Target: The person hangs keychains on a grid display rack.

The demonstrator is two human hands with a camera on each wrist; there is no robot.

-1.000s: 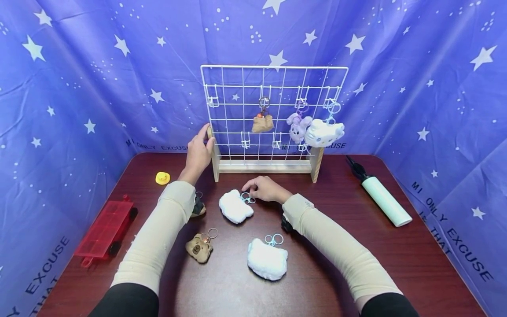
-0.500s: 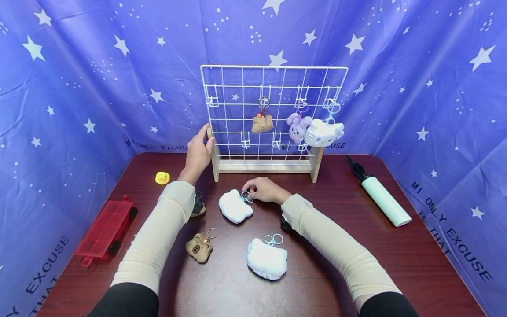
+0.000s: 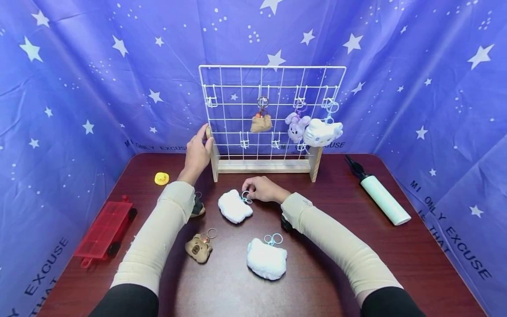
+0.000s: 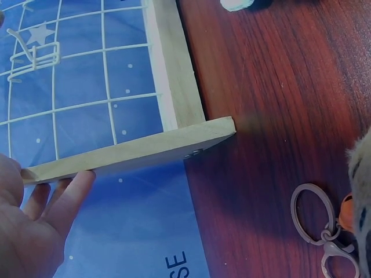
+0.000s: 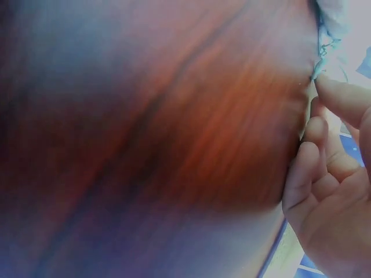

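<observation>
In the head view a white wire grid rack on a wooden base (image 3: 263,166) stands at the back. My left hand (image 3: 198,154) holds the rack's left wooden side post (image 4: 133,149), thumb on one side and fingers on the other. My right hand (image 3: 266,188) pinches the light-blue ring of a white plush keychain (image 3: 235,208), whose body lies on the table. The right wrist view is blurred and shows little of the ring. On the rack's hooks hang a brown plush keychain (image 3: 260,124), a purple one (image 3: 295,128) and a white cat one (image 3: 322,133).
Nearer lie another white plush keychain (image 3: 267,259) and a brown bear-like one (image 3: 199,249). A dark one (image 3: 197,208) is half hidden by the left sleeve. A red toy cart (image 3: 104,230) and yellow duck (image 3: 161,178) are left; a pale-green cylinder with black nozzle (image 3: 385,200) is right.
The light-blue ring has tilted up a little between my right fingers. My left hand stays on the post, and the plush bodies lie where they were.
</observation>
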